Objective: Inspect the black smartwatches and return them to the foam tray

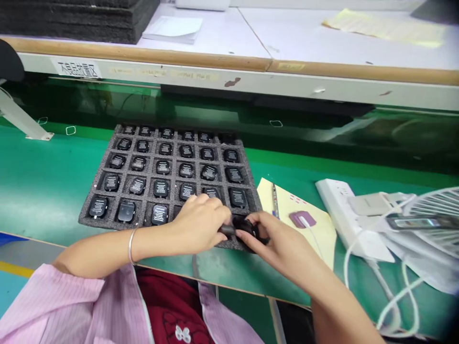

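Observation:
Over the front right corner of a grey foam tray [124, 195], my two hands are close together. My left hand [201, 222] pinches a small dark piece [227, 230] whose kind is blurred. Between the thumb and fingers of my right hand [278, 236] is a black watch body [247, 225], partly hidden. The two dark things meet or nearly meet; I cannot tell whether they are joined. Square black watch bodies [161, 188] lie in the tray's compartments, most with white print facing up. One at the front [126, 211] shows a different face. My left forearm hides some front compartments.
Right of the tray lies a yellow sheet [324, 229] with a pen [275, 201] and a purple charging pad [303, 219]. Beyond it are a white power strip [335, 196], cables and a fan [435, 215]. A shelf [229, 40] runs along the back.

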Motion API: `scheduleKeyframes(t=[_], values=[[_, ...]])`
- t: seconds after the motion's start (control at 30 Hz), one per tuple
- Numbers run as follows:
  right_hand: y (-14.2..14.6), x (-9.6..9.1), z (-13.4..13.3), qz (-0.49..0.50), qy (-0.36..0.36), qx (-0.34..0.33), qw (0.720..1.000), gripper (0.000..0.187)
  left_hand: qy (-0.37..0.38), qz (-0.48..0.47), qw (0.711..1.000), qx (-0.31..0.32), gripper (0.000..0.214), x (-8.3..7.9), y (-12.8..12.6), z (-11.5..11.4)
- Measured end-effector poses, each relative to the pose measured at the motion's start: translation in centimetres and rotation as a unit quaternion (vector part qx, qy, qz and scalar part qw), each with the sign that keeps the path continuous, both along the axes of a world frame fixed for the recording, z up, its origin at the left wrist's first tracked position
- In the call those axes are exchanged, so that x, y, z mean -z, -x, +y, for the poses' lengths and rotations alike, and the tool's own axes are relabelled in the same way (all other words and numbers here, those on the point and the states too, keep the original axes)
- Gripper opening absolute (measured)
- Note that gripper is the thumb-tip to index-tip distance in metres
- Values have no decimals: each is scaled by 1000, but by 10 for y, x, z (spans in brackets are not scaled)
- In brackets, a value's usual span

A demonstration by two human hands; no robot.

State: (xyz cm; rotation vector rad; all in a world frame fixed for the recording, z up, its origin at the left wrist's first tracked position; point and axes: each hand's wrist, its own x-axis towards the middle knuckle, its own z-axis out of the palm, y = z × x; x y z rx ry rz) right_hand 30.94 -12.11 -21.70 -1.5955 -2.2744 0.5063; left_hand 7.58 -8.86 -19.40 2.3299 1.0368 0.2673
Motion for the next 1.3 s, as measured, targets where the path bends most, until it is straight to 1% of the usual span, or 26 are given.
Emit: scheduleKeyframes(t=[0.03, 0.07, 0.1, 0.17, 0.2, 0.23, 0.27, 0.3, 0.33, 0.37, 0.43, 0.5, 0.57, 0.63, 0.7, 0.77, 0.83, 0.9, 1.0, 1.13, 1.2, 1.3], values=[[-1, -2, 2, 21, 28, -3, 999, 30, 52, -69, 996, 5, 15, -1, 5, 3], [-3, -5, 5, 43, 53, -7, 998, 29, 114, -151, 982, 8, 16, -2, 10, 6], [-3, -8, 9, 70, 75, -9, 995, 29, 183, -238, 954, 5, 20, -4, 16, 10], [-1, -13, 22, 165, 118, -6, 979, 31, 303, -383, 872, -22, 27, -11, 29, 20], [4, -16, 30, 236, 147, -3, 961, 34, 340, -428, 836, -40, 31, -15, 36, 25], [12, -19, 39, 312, 178, 3, 933, 37, 358, -456, 812, -65, 36, -20, 43, 29], [22, -21, 47, 384, 210, 10, 899, 41, 358, -471, 800, -99, 38, -25, 49, 33], [34, -24, 55, 438, 246, 18, 864, 43, 348, -478, 794, -140, 38, -30, 55, 37], [48, -27, 62, 473, 281, 21, 835, 45, 334, -479, 792, -179, 35, -34, 60, 41], [61, -31, 68, 496, 310, 17, 811, 46, 321, -476, 790, -215, 31, -38, 64, 44], [86, -39, 78, 524, 345, -4, 779, 41, 297, -463, 793, -262, 29, -45, 69, 50], [103, -47, 85, 542, 345, -28, 766, 33, 259, -452, 807, -278, 33, -50, 71, 54], [112, -53, 93, 555, 322, -46, 765, 28, 204, -446, 826, -278, 34, -53, 73, 56], [115, -55, 100, 565, 301, -56, 766, 31, 154, -430, 849, -266, 35, -55, 76, 58], [116, -53, 105, 576, 289, -63, 762, 35, 114, -398, 875, -251, 38, -52, 79, 58], [116, -47, 106, 589, 289, -72, 751, 42, 73, -364, 895, -247, 41, -46, 81, 58], [116, -40, 104, 606, 298, -80, 733, 48, 35, -338, 905, -257, 41, -39, 82, 58], [117, -33, 102, 625, 316, -84, 709, 52, 10, -320, 905, -278, 41, -31, 81, 59], [119, -25, 99, 643, 353, -98, 672, 51, 1, -318, 902, -292, 47, -24, 79, 57], [120, -19, 99, 658, 381, -133, 636, 47, 8, -331, 901, -281, 50, -24, 78, 48], [121, -19, 97, 668, 388, -138, 620, 46, 2, -321, 901, -290, 49, -25, 79, 41], [121, -21, 88, 677, 407, -129, 599, 45, -5, -300, 900, -317, 47, -21, 83, 30]])
